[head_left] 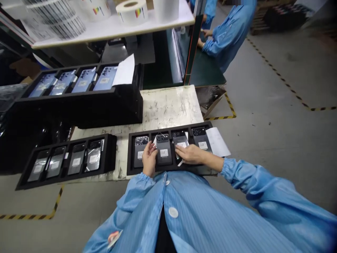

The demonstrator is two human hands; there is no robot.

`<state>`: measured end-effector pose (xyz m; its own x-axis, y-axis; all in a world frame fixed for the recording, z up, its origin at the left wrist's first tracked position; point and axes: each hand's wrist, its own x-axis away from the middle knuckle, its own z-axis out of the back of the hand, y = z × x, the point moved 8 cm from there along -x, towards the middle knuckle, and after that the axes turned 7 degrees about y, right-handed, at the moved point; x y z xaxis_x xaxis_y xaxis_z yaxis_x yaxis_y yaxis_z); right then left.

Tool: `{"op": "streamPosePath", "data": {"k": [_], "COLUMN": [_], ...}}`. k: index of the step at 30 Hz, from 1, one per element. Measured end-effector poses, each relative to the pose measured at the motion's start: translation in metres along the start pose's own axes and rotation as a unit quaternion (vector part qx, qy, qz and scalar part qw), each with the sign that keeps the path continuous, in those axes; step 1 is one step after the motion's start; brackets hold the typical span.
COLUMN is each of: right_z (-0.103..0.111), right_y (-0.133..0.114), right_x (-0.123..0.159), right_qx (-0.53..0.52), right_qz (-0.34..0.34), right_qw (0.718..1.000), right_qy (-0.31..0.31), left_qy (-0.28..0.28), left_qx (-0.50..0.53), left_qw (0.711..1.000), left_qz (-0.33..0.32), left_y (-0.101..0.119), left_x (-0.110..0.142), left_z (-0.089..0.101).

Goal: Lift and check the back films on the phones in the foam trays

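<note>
A black foam tray [131,165] lies on the low table before me with several dark phones back-up in its slots. My left hand [149,159] rests on the tray beside the second phone [163,150], fingers curled against its left edge. My right hand [190,154] lies flat over the lower part of the third phone [180,139], fingers stretched toward the second one. A thin white strip pokes out under my right hand. Each phone carries a small white label. A white sheet [218,141] sticks out from the tray's right end.
Another black tray [108,151] of dark phones sits to the left. Behind it a stack of black trays [116,102] holds blue phones. Label rolls [131,11] stand on a white shelf above. A person in a blue coat [229,31] works at a green bench behind.
</note>
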<state>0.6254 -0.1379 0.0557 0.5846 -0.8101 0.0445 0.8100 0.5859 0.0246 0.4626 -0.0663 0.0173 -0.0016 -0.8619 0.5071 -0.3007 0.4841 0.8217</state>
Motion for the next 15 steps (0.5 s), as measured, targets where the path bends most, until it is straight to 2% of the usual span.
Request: {"op": "streamPosePath", "data": {"k": [2, 4, 6, 9, 11, 15], "right_z": [0.004, 0.017, 0.042, 0.079, 0.094, 0.114], "right_y": [0.011, 0.019, 0.017, -0.007, -0.025, -0.046], "right_x": [0.006, 0.013, 0.019, 0.027, 0.027, 0.017], "right_qx": [-0.001, 0.013, 0.045, 0.078, 0.077, 0.056], "right_qz": [-0.013, -0.024, -0.022, 0.016, 0.037, 0.025], "right_qw": [1.0, 0.997, 0.984, 0.949, 0.936, 0.924], "right_qy": [0.019, 0.072, 0.171, 0.304, 0.342, 0.377], "left_qy": [-0.052, -0.121, -0.201, -0.296, -0.313, -0.306], "left_qx": [0.002, -0.002, 0.008, 0.088, 0.143, 0.171], "left_qw": [0.997, 0.985, 0.955, 0.896, 0.871, 0.87], "left_qz": [0.049, 0.124, 0.216, 0.32, 0.352, 0.347], "left_y": [-0.001, -0.007, -0.016, -0.019, -0.015, 0.005], "left_x": [0.008, 0.02, 0.037, 0.06, 0.067, 0.072], "left_z": [-0.01, -0.027, -0.051, -0.089, -0.108, -0.12]}}
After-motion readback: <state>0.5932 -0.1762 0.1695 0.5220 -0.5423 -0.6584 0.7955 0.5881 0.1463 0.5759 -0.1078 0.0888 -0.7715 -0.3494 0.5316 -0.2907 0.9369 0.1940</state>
